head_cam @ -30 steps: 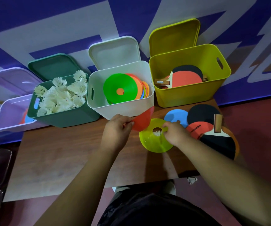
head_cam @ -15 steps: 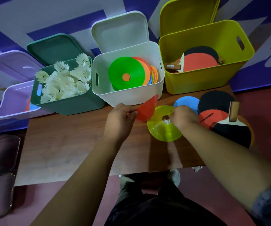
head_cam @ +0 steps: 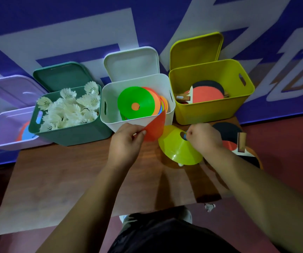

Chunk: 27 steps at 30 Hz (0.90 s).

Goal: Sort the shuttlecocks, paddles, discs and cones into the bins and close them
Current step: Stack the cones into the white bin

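Note:
My left hand (head_cam: 127, 141) pinches an orange-red cone (head_cam: 155, 127) by its edge, right at the front wall of the white bin (head_cam: 138, 119), which holds a green cone (head_cam: 136, 105) and several others. My right hand (head_cam: 204, 138) grips the top hole of a yellow cone (head_cam: 176, 149) and lifts it tilted off the table; a white shuttlecock (head_cam: 180, 164) peeks out below it. Paddles (head_cam: 238, 143) lie on the table to the right. The green bin (head_cam: 70, 132) is full of shuttlecocks (head_cam: 70, 108). The yellow bin (head_cam: 211, 112) holds paddles.
A lilac bin (head_cam: 4, 128) at the left holds flat discs. All four lids stand propped open against the purple wall. One shuttlecock (head_cam: 209, 206) lies on the red floor below the table's front edge. The wooden table (head_cam: 65, 179) ends just before my legs.
My right hand has raised the yellow cone off the table, uncovering the shuttlecock beneath. My left hand has carried the orange-red cone up against the white bin.

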Tool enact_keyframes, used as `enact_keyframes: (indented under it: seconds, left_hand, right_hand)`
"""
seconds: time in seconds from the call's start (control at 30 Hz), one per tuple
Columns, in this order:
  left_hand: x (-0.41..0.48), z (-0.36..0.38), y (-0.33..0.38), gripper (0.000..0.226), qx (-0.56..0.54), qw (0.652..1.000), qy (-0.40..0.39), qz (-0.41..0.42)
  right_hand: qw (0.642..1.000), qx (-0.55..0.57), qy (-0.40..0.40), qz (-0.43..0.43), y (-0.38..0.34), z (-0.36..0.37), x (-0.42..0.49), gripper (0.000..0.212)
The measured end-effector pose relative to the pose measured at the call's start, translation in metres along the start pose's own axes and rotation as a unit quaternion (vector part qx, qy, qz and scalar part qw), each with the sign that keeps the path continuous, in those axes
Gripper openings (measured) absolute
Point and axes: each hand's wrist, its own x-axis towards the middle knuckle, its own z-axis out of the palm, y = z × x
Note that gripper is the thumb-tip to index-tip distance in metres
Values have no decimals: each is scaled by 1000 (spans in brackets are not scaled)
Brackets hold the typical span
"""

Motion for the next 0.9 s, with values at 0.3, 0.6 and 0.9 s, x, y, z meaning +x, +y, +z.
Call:
enact_keyframes:
  seconds: [0.3,0.6,0.9]
  left_hand:
    - [47,-62,41,13,-61,986,141,69]
    - [96,-45,-9,50,-71,972,-123,-187]
    - [97,-31,-31,6,-399,833,-251,-291]
  right_hand:
    - [975,217,16,42,-26,-44,1,20]
    - [896,433,1,97,-74,-64,11,15]
    - [812,574,-41,96,-115,-58,22,20]
